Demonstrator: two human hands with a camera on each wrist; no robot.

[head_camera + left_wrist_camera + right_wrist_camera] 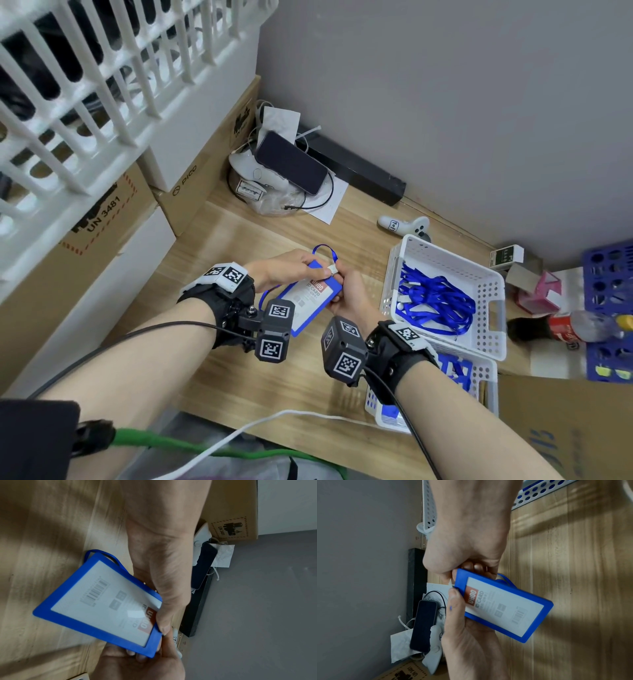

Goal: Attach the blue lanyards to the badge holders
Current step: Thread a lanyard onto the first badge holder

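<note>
A blue badge holder [317, 291] with a white ID card inside is held just above the wooden table [239, 240] by both hands. My left hand [308, 270] pinches its top edge, thumb on the front near the red label [145, 620]. My right hand [337, 289] curls its fingers round the top corner [471, 568]. A blue lanyard [323, 250] loops out above the holder, and its white clip [332, 269] sits between the two hands. More of the strap [104, 553] shows behind the holder [102, 604]. How the clip meets the holder [501, 605] is hidden by fingers.
To the right a white basket [493, 281] holds several blue lanyards [438, 301]; a second basket [486, 373] in front of it holds blue holders. A phone [291, 162] and a white controller [404, 224] lie near the wall. Cardboard boxes [191, 192] stand left, a bottle [582, 329] far right.
</note>
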